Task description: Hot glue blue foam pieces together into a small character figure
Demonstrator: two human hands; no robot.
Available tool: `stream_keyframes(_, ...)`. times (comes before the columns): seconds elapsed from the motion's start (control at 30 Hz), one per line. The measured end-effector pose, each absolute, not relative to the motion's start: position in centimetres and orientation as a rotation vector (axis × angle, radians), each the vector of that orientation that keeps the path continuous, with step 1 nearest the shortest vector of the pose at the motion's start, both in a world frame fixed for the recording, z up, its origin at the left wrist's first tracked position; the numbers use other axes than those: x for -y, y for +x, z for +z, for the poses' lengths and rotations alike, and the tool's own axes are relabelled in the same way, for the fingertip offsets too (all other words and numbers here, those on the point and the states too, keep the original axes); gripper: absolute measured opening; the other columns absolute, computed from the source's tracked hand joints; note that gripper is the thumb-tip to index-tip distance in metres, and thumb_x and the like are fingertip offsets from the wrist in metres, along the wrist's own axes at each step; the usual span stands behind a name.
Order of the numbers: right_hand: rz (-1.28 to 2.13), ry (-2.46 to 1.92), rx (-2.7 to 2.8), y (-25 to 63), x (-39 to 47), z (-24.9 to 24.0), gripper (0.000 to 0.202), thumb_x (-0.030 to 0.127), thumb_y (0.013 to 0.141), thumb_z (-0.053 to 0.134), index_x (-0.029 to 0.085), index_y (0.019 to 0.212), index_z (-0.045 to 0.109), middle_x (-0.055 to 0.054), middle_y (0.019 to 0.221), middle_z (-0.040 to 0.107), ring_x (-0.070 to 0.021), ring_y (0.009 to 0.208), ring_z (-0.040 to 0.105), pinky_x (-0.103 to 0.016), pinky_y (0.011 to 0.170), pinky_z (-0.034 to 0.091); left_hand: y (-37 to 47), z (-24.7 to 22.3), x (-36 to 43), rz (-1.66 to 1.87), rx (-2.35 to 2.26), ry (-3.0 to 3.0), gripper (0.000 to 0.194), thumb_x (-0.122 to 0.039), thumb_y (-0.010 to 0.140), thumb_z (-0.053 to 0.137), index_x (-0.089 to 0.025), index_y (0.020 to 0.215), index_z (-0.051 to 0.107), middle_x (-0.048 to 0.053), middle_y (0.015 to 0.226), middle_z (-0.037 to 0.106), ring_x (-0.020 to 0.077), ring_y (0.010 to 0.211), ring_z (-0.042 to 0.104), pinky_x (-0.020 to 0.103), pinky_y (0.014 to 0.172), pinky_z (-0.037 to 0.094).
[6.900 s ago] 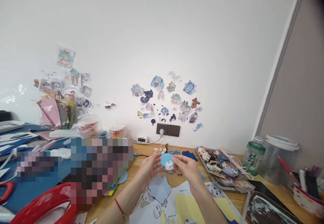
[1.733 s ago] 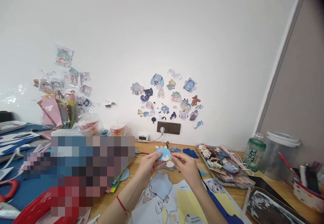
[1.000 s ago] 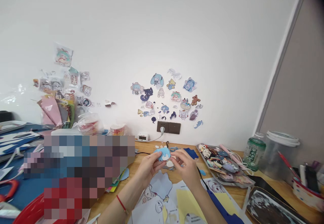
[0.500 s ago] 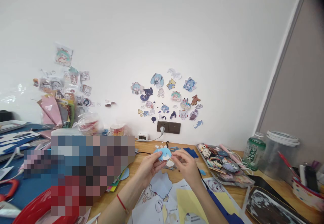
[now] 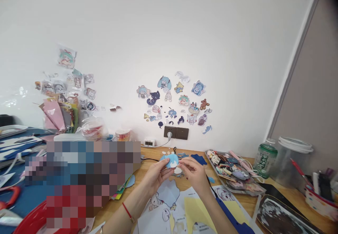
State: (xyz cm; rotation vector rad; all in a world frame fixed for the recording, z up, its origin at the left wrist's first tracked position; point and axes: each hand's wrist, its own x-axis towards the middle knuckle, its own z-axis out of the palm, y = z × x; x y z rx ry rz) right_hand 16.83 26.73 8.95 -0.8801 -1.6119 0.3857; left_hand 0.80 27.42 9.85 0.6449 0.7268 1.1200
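Between the thumb and fingers of my left hand (image 5: 157,173) is a small light-blue and white cutout (image 5: 171,160), held up over the desk. My right hand (image 5: 192,169) is pinched at the cutout's right edge; whatever lies between its fingertips is too small to make out. Under my wrists lie white printed sheets (image 5: 153,221), a yellow sheet (image 5: 194,209) and a pale blue paper shape (image 5: 170,191). A blue tool with a black cord (image 5: 232,216) lies by my right forearm.
A tray of cutouts (image 5: 235,172) sits at the right, near a green bottle (image 5: 266,158), a clear tub (image 5: 293,160) and a pen cup (image 5: 320,200). Red scissors (image 5: 10,198) lie far left. Stickers (image 5: 164,82) cover the wall above a socket (image 5: 176,132).
Both hands stay almost in place. The light-blue cutout has tilted slightly between them.
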Motion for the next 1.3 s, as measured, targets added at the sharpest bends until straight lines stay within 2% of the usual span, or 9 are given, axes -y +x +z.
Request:
stream_keyframes(0.1,0.409,-0.879,1.608,16.8,-26.6,9.1,0.015,0.031,0.075,0.062,0.019,0.076,0.071,-0.008,0.080,0.066,-0.0181,0.069,0.062,-0.024,0.051,0.051,0.8,9.9,-27.4,1.112,-0.725,0.637,0.022,-0.018,0.079,0.062,-0.005,0.097,0.063,0.015,0.092,0.070,0.0188,0.075,0.069,0.022,0.067,0.057)
stream_keyframes(0.23,0.438,-0.896,1.580,16.8,-26.6,9.2,0.015,0.030,0.077,0.060,0.018,0.076,0.069,-0.008,0.081,0.064,-0.0140,0.057,0.058,-0.021,0.040,0.047,0.8,9.9,-27.4,1.117,-0.725,0.630,0.021,-0.018,0.078,0.062,-0.005,0.095,0.063,0.014,0.090,0.071,0.0195,0.075,0.069,0.022,0.066,0.057)
stream_keyframes(0.33,0.453,-0.904,1.563,16.9,-26.7,9.1,0.016,0.031,0.078,0.059,0.018,0.078,0.068,-0.008,0.083,0.063,-0.0115,0.051,0.055,-0.021,0.038,0.047,0.8,10.0,-27.3,1.126,-0.726,0.625,0.017,-0.017,0.079,0.062,-0.006,0.091,0.064,0.012,0.084,0.071,0.0183,0.072,0.069,0.022,0.065,0.057)
stream_keyframes(0.47,0.457,-0.914,1.567,16.9,-26.8,8.9,0.016,0.031,0.078,0.059,0.018,0.078,0.068,-0.007,0.084,0.062,-0.0110,0.051,0.055,-0.022,0.042,0.049,0.8,10.0,-27.2,1.136,-0.727,0.621,0.013,-0.015,0.078,0.062,-0.007,0.088,0.064,0.010,0.078,0.072,0.0167,0.067,0.069,0.022,0.064,0.058)
stream_keyframes(0.67,0.447,-0.964,1.594,16.9,-26.5,9.2,0.017,0.030,0.079,0.057,0.017,0.085,0.066,-0.006,0.081,0.061,-0.0100,0.048,0.053,-0.020,0.037,0.044,0.8,10.0,-27.2,1.144,-0.733,0.639,0.014,-0.016,0.079,0.061,-0.006,0.089,0.064,0.012,0.080,0.072,0.0162,0.067,0.069,0.022,0.065,0.057)
stream_keyframes(0.83,0.405,-0.978,1.650,16.8,-25.9,9.7,0.017,0.030,0.081,0.054,0.017,0.086,0.064,-0.005,0.081,0.060,-0.0111,0.054,0.055,-0.020,0.043,0.046,0.8,9.9,-27.1,1.147,-0.730,0.689,0.017,-0.017,0.079,0.060,-0.006,0.092,0.065,0.014,0.090,0.071,0.0169,0.071,0.069,0.023,0.069,0.057)
stream_keyframes(0.97,0.340,-0.981,1.703,16.8,-25.8,9.9,0.015,0.028,0.081,0.053,0.018,0.084,0.064,-0.005,0.084,0.061,-0.0120,0.058,0.057,-0.021,0.049,0.048,0.8,9.8,-27.1,1.152,-0.721,0.717,0.017,-0.017,0.079,0.062,-0.006,0.090,0.066,0.015,0.089,0.071,0.0164,0.070,0.069,0.022,0.069,0.057)
stream_keyframes(1.3,0.183,-0.996,1.789,16.8,-26.0,9.2,0.010,0.024,0.080,0.054,0.022,0.085,0.062,-0.002,0.083,0.060,-0.0113,0.052,0.051,-0.024,0.052,0.044,0.9,9.4,-27.5,1.156,-0.716,0.696,0.016,-0.016,0.080,0.060,-0.006,0.093,0.065,0.012,0.087,0.072,0.0150,0.069,0.069,0.021,0.068,0.057)
